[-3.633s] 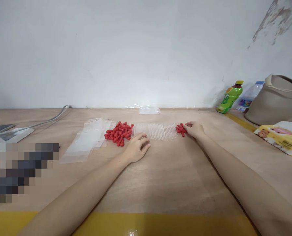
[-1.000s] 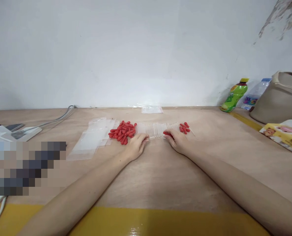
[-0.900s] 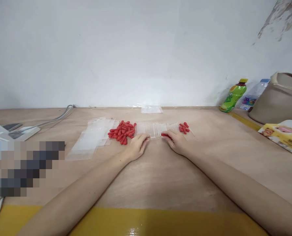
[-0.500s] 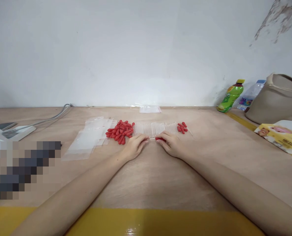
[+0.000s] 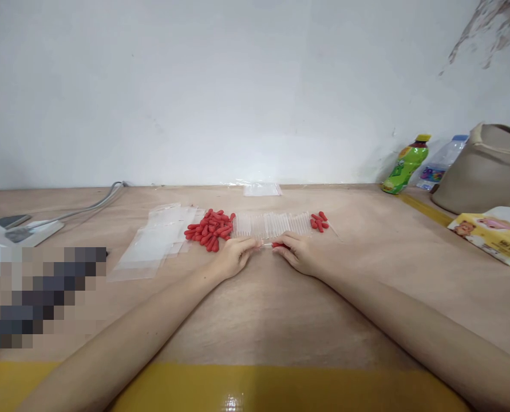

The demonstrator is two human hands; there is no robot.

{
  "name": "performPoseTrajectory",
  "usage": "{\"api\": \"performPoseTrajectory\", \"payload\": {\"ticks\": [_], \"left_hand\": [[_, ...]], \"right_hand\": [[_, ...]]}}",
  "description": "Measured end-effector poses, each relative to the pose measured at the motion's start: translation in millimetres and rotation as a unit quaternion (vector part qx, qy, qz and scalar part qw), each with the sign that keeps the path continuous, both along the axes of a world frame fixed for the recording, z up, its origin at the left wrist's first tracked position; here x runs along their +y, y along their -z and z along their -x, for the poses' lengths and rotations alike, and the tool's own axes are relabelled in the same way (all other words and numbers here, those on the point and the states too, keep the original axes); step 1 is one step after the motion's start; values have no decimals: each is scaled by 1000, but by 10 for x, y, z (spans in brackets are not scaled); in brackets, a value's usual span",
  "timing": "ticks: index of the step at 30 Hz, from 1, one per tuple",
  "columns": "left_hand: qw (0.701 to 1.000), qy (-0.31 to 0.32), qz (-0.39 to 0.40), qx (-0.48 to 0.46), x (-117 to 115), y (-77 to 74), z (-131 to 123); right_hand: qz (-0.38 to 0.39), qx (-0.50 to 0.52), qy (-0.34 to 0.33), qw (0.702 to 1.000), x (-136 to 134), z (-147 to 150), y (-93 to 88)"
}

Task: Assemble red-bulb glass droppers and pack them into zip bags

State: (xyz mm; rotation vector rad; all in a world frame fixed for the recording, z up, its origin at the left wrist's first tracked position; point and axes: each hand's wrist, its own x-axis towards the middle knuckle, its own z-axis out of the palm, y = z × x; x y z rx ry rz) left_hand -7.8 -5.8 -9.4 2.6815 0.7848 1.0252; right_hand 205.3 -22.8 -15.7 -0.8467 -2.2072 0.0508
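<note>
My left hand (image 5: pixel 236 255) is closed, thumb and fingers pinching one end of a thin clear dropper tube (image 5: pixel 267 245). My right hand (image 5: pixel 300 254) pinches a red rubber dropper bulb (image 5: pixel 277 245) at the tube's other end. How far the tube sits inside the bulb is hidden by my fingers. Just beyond both hands lies a row of clear dropper tubes (image 5: pixel 276 223), side by side. Left of that row is a heap of red bulbs (image 5: pixel 210 228). A smaller group of red bulbs (image 5: pixel 319 222) rests at the row's right end.
Clear plastic bags (image 5: pixel 145 252) overlap on the left; another bag (image 5: pixel 262 190) lies by the wall. Farther left runs a grey cable (image 5: pixel 87 206). To the right are a green bottle (image 5: pixel 407 166), a clear bottle (image 5: pixel 441 166), a beige bag (image 5: pixel 484 171) and a yellow-white package (image 5: pixel 493 237).
Both hands stay nearly in place with the tube and bulb between them. The left fingers have shifted slightly along the tube. The camera view has tilted a little.
</note>
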Motion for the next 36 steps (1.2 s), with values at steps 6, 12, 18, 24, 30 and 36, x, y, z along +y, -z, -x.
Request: {"api": "performPoseTrajectory", "payload": {"ticks": [6,12,18,24,30,36], "left_hand": [[999,-4,-18,43,-28,-24,-3],[993,-25,-48,106,-31,-8,12],[986,-44,-81,141,-40,5,6],[994,-53,-76,60,-33,43,-7],[994,-68,-73,38,-40,32,30],[998,-40,-30,25,-39,36,46]], "right_hand": [[-19,-7,-22,1000,0,-17,30],[-47,-32,-10,998,34,-28,105],[-94,-78,4,993,32,-18,125],[-25,-11,10,1000,24,-20,69],[38,36,4,999,27,-34,1],[25,15,-2,1000,33,-19,22]]}}
